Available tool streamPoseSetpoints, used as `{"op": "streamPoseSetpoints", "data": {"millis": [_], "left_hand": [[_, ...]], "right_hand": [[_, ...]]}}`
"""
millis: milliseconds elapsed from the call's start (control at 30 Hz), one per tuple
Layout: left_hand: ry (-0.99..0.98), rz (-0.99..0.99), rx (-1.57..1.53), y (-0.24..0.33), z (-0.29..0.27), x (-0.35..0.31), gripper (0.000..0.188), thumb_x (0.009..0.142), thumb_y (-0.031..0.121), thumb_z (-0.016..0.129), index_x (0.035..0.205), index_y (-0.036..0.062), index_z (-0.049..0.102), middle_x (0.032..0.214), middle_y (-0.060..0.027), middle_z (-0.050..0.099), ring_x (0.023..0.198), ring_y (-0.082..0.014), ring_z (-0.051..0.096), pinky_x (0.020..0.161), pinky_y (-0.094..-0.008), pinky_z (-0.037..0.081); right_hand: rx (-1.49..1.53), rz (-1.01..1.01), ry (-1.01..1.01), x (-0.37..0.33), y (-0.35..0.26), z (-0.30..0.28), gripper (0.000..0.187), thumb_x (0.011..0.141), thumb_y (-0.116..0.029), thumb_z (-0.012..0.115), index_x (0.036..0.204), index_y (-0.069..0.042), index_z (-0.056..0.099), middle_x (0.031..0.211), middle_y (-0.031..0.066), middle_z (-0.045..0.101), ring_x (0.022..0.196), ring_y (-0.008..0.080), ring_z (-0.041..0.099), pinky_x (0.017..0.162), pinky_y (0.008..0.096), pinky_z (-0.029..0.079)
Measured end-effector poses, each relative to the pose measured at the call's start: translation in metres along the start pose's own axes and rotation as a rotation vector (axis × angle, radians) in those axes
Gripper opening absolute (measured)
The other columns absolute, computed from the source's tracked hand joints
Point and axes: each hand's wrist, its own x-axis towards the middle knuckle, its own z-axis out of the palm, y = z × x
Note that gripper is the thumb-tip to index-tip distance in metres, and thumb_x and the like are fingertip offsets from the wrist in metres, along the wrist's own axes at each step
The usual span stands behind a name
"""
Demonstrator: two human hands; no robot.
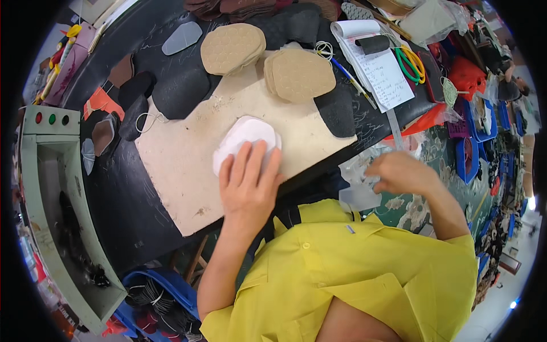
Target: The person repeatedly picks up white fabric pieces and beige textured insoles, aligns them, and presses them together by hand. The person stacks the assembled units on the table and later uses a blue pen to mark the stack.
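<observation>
Resting flat, my left fingers (255, 161) are spread over a small white stack of rounded pieces (248, 126), which lies at the middle of the beige board (188, 188) on the black worktop (125, 214). My right fingers (380, 169) are curled off the worktop's near right edge. A clear, whitish sheet (360, 198) shows just by them, but I cannot tell whether I am pinching it.

As far as I can judge, the sorting into piles is well along: two tan stacks, one far left (231, 48) and one to its right (302, 74), stand piled beyond my left fingers, and the white pieces are gathered too, with edges a little uneven. Whether that stack is complete I cannot tell. Black pieces (181, 94) and a pale grey piece (182, 38) lie apart from the stacks.

At the left stands a grey-green metal box (52, 131) with three buttons on its far end; something dark and shaggy (74, 228) lies inside. Near left, below the worktop, a blue basket (171, 276) holds bundles of dark cord (156, 299). Off to the right, blue bins (466, 168) stand on the floor, with contents too small to make out.
</observation>
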Motion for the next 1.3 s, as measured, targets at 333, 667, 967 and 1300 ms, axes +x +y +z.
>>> {"op": "streamPoseSetpoints", "data": {"millis": [333,667,967,1300], "left_hand": [[0.134,-0.107,0.068,-0.117,-0.039,0.004,0.04,0.076,0.008,0.077,0.115,0.0027,0.068,0.118,-0.013,0.067,0.112,-0.0316,0.061,0.093,-0.0383,0.049],[0.144,-0.386,-0.308,-0.131,-0.047,0.014,0.018,0.083,0.009,0.074,0.098,0.0009,0.074,0.099,-0.0102,0.073,0.092,-0.026,0.067,0.083,-0.0333,0.052],[0.507,-0.187,-0.038,-0.082,-0.043,0.008,0.014,0.088,-0.001,0.066,0.101,-0.0036,0.071,0.102,-0.0162,0.072,0.097,-0.029,0.068,0.087,-0.0353,0.051],[0.045,-0.13,-0.095,-0.008,0.001,-0.058,0.04,0.082,0.027,0.075,0.113,0.0034,0.069,0.126,-0.0128,0.064,0.12,-0.0332,0.057,0.098,-0.0455,0.043]], "right_hand": [[-0.053,0.107,1.076,0.156,0.012,-0.062,0.042,0.078,-0.024,0.078,0.113,-0.002,0.066,0.096,0.0138,0.066,0.094,0.0311,0.061,0.084,0.0392,0.049],[-0.036,0.204,0.954,0.157,0.012,-0.07,0.039,0.075,-0.026,0.081,0.101,-0.001,0.067,0.095,0.013,0.064,0.095,0.0322,0.06,0.083,0.0407,0.048],[-0.119,0.174,0.948,0.156,0.021,-0.078,0.037,0.075,-0.028,0.08,0.097,-0.002,0.066,0.094,0.0124,0.065,0.091,0.0323,0.062,0.08,0.0415,0.049],[0.111,0.253,0.788,0.159,0.031,-0.085,0.044,0.077,-0.031,0.08,0.106,-0.002,0.064,0.093,0.009,0.064,0.085,0.0225,0.059,0.08,0.033,0.048]]}}
